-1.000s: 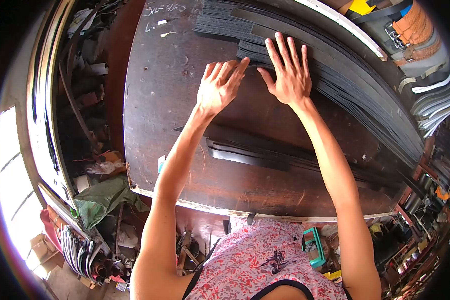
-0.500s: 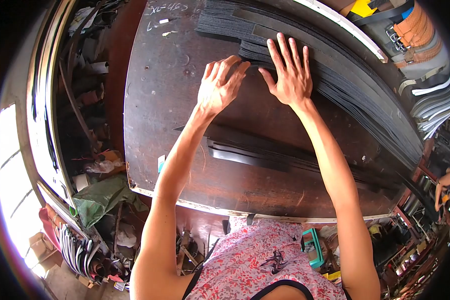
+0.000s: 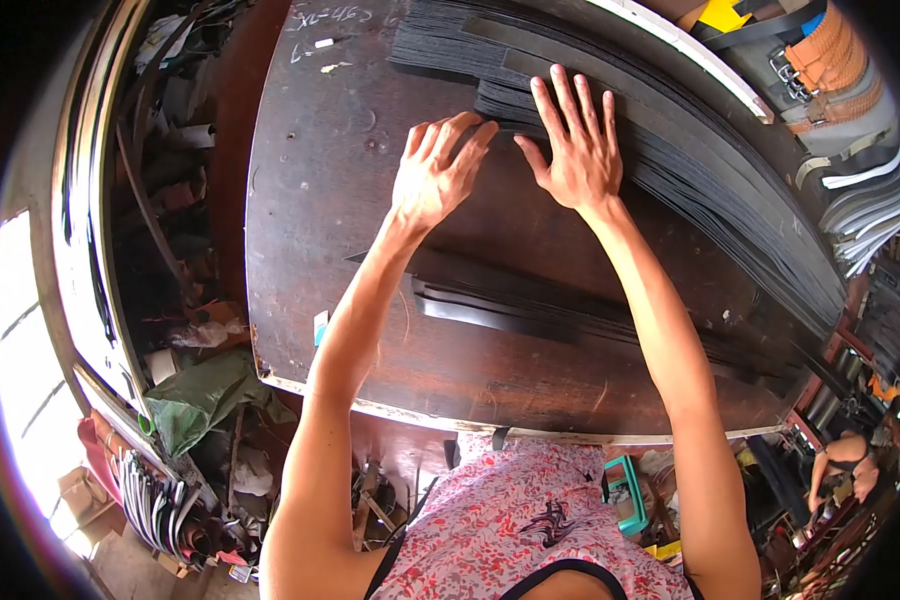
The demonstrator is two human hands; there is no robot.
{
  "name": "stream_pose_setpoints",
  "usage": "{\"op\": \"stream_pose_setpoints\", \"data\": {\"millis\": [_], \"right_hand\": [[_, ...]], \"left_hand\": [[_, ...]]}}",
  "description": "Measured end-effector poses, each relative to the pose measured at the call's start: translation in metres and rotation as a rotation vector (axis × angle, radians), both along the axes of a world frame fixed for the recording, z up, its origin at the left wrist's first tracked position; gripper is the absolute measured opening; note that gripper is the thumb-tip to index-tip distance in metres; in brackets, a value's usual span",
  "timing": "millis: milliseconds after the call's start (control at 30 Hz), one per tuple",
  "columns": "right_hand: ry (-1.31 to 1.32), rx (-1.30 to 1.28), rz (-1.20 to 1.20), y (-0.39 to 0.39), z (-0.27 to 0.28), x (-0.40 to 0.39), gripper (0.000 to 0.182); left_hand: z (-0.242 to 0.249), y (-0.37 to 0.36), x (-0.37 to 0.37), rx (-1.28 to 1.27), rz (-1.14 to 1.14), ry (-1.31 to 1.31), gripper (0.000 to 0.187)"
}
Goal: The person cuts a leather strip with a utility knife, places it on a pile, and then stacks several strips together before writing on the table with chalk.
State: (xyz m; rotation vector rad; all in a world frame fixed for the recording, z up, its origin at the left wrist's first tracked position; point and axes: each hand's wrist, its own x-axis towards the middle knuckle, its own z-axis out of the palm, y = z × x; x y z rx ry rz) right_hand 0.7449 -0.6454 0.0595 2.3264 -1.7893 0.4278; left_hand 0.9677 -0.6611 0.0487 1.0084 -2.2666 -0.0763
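Observation:
Long stacks of thin black strips (image 3: pixel 710 150), with the look of belt straps, lie along the far side of the dark wooden table (image 3: pixel 340 190). My left hand (image 3: pixel 440 170) is at the near edge of the stack, its fingers bent and closed on the end of a black strip; the fingertips are partly hidden. Flat on the strips to its right rests my right hand (image 3: pixel 582 155), fingers spread and thumb out. A smaller pile of glossy black strips (image 3: pixel 500 312) lies nearer to me, beneath my forearms.
Orange braided belts (image 3: pixel 830 60) with buckles hang at upper right, above grey and white straps (image 3: pixel 875 215). Scraps and a green plastic bag (image 3: pixel 205 400) crowd the left side. Below right, a teal stool (image 3: pixel 625 495) stands near another person (image 3: pixel 845 465).
Both of my hands stay in nearly the same place on the strips. The other person at lower right has moved lower and leans over.

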Motion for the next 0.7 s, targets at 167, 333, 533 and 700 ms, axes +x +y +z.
{"op": "stream_pose_setpoints", "data": {"millis": [167, 333, 533, 700], "right_hand": [[0.002, -0.001, -0.001, -0.0003, -0.0003, 0.0001, 0.072], [-0.004, 0.002, 0.004, -0.0003, -0.0004, -0.0005, 0.072], [-0.006, -0.004, 0.006, -0.0003, 0.0001, -0.0003, 0.072], [-0.003, 0.001, 0.004, -0.0003, -0.0011, -0.0006, 0.073]], "left_hand": [[0.0005, 0.0002, 0.0012, -0.034, -0.008, -0.018, 0.050], [-0.0028, 0.0000, 0.0019, -0.051, -0.018, -0.025, 0.050], [-0.0017, 0.0007, 0.0011, -0.052, -0.010, -0.019, 0.051], [-0.0024, 0.0010, 0.0040, -0.092, -0.041, -0.023, 0.054]]}}
